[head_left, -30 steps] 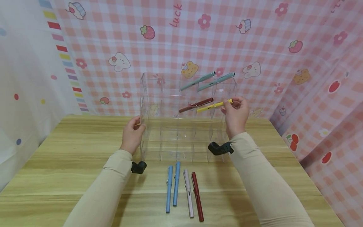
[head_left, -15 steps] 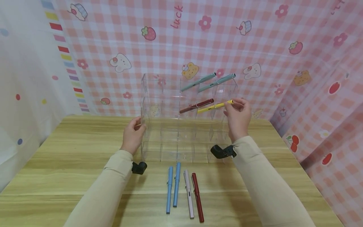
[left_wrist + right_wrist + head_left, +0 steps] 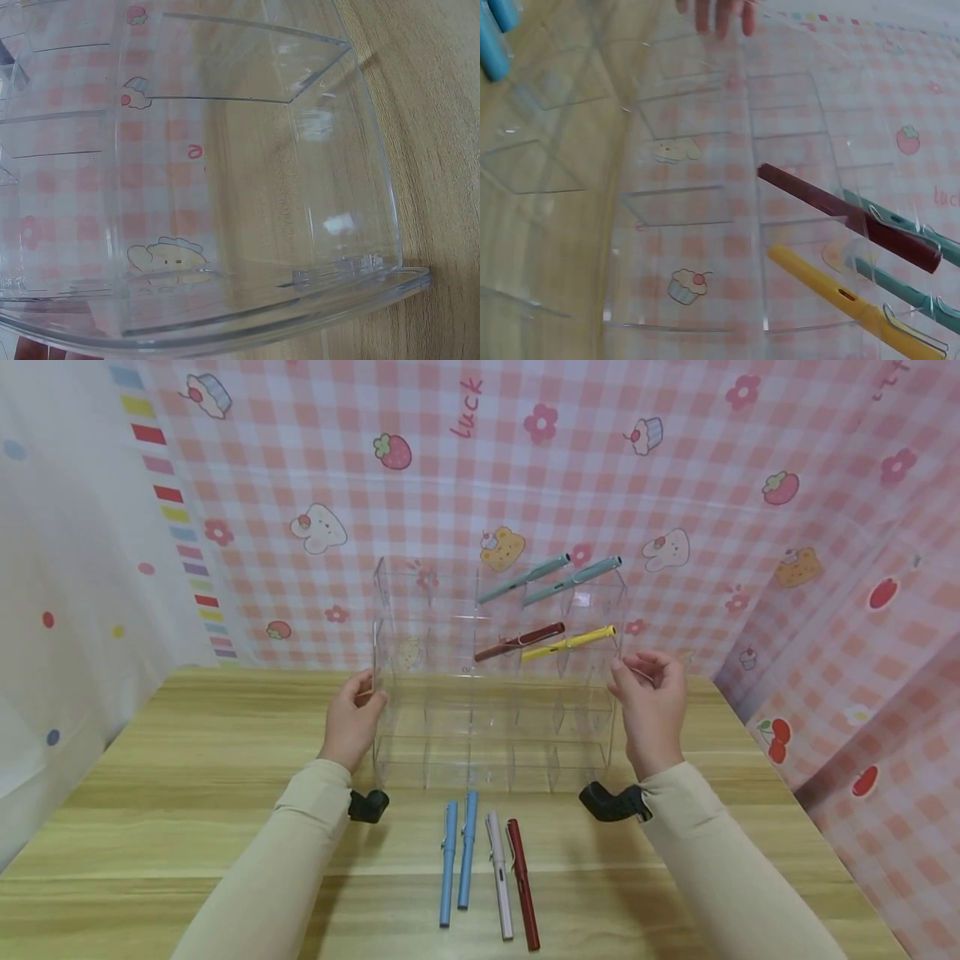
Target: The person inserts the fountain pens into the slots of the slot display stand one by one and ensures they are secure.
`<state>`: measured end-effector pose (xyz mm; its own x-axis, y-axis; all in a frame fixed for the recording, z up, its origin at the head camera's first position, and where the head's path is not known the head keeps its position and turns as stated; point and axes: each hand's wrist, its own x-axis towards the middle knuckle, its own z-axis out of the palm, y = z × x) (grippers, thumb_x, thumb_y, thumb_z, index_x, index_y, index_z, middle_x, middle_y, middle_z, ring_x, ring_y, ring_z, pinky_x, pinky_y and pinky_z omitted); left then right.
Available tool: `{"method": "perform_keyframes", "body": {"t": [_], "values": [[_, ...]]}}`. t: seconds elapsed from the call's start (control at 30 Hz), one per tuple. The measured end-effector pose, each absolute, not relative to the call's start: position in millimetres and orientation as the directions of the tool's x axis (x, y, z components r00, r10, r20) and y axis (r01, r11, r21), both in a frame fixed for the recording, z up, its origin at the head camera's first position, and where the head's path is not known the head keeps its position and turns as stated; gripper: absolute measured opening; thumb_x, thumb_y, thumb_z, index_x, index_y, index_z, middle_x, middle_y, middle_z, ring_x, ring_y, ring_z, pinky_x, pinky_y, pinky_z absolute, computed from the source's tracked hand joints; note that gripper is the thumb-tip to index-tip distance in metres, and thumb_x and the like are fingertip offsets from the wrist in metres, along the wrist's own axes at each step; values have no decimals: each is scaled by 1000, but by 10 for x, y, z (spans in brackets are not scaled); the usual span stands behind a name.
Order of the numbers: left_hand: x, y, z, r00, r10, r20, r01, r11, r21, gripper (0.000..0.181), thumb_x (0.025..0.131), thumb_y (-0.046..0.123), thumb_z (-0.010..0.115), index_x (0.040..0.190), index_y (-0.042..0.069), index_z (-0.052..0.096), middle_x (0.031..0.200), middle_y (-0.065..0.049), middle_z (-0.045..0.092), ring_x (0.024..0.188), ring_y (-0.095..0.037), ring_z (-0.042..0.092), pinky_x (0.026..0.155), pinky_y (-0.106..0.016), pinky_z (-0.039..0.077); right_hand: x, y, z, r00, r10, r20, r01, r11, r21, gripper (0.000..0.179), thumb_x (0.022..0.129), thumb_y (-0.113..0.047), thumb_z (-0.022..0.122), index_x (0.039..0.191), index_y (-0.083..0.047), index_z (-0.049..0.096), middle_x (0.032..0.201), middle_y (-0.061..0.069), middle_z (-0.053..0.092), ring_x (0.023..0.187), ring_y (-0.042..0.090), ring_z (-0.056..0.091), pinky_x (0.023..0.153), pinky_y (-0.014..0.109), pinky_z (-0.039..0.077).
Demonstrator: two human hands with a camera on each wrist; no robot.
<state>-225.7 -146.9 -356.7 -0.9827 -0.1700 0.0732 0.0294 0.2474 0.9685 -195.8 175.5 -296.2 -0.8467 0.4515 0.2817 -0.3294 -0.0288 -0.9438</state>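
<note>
In the clear rack (image 3: pixel 491 768), toward 2 o'clock, the yellow pen (image 3: pixel 567 644) slants, long axis running from between 8 and 9 to between 2 and 3, clip end uppermost. The right hand (image 3: pixel 651 710), loosely bent and unloaded, hovers toward its 4; the left hand (image 3: pixel 351 718) grips the rack's 9 o'clock wall.

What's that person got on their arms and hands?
The left sleeve and right sleeve are long, plain and creamy beige, reaching to the wrists. A small, black, bent gadget sticks out at the left wrist, and another black gadget at the right wrist. The left hand and right hand are bare, no gloves.
</note>
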Motion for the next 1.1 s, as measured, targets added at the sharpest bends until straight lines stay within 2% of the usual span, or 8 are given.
{"method": "perform_keyframes", "body": {"t": [0.23,0.47,0.7,0.9,1.1], "values": [[-2260,-1468,-3566,-981,-179,75,29,246,969,50,97,9,50,145,0,39,141,-22,44,124,-33,45,103,-44,40,-1780,1751,-3112,-899,360,249,-254,34,-967,19,92,-4,61,104,-13,49,100,2,53,87,8,60,73,20,54],[-2262,-1464,-3563,-981,-178,78,33,242,970,50,97,9,50,145,0,40,140,-22,45,124,-33,45,103,-44,41,-1647,1676,-3314,-944,279,174,-157,84,-984,25,92,-2,61,113,0,47,101,2,55,87,5,60,74,20,54],[-2255,-1468,-3559,-982,-175,71,25,253,967,49,97,10,49,145,2,40,141,-21,45,125,-33,45,103,-44,40,-1534,1588,-3522,-980,177,94,-66,159,-985,27,92,-2,61,116,2,49,104,7,55,85,2,60,73,19,54],[-2254,-1468,-3561,-983,-170,70,26,251,968,49,98,10,49,145,2,40,141,-21,45,125,-33,45,103,-45,41,-1449,1516,-3687,-993,106,51,-23,250,-968,31,90,-2,64,118,4,52,110,18,59,87,8,60,73,22,54],[-2254,-1467,-3572,-983,-170,76,32,249,968,49,97,9,49,145,1,40,139,-22,46,124,-33,46,102,-44,41,-1365,1429,-3821,-999,48,15,3,356,-934,31,86,-1,67,115,5,57,102,14,62,84,16,60,67,21,52]]}}
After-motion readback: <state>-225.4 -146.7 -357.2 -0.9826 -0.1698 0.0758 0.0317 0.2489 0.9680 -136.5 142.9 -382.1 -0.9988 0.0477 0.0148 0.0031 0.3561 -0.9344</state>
